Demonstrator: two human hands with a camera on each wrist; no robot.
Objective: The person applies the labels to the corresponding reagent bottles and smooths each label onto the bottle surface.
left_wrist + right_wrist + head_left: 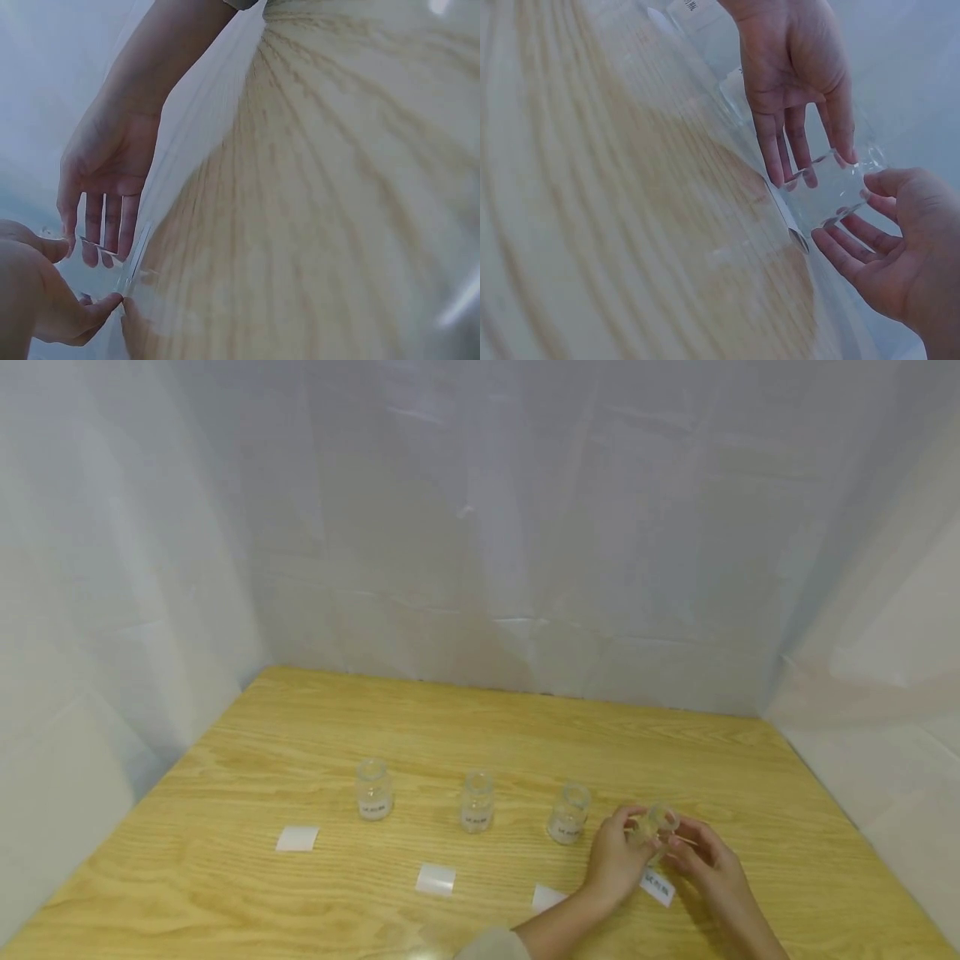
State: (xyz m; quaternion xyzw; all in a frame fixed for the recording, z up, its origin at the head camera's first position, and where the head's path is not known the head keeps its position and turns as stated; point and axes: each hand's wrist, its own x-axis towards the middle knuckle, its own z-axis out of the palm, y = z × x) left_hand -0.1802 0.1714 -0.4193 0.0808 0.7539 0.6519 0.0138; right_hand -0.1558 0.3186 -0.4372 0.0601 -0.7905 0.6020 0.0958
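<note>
A clear glass jar (663, 817) is held between both hands at the right of the table. My left hand (618, 860) grips it from the left, while my right hand (708, 864) has thumb and fingers on its right side. Below the jar, a white label (657, 887) with dark writing sticks out at a slant; whether it is attached to the glass I cannot tell. In the right wrist view, fingers and thumbs of both hands curve about the glass jar (829, 193), and a pale strip (781, 206) lies beside its base. The hands cover much of the jar.
Three similar jars stand upright in a row to the left: one far left (373, 789), one in the middle (477, 802), one nearest the hands (569, 814). Each has a written label low down. White rectangles (297, 838) lie in front. White sheeting (510, 527) surrounds the wooden table (225, 893).
</note>
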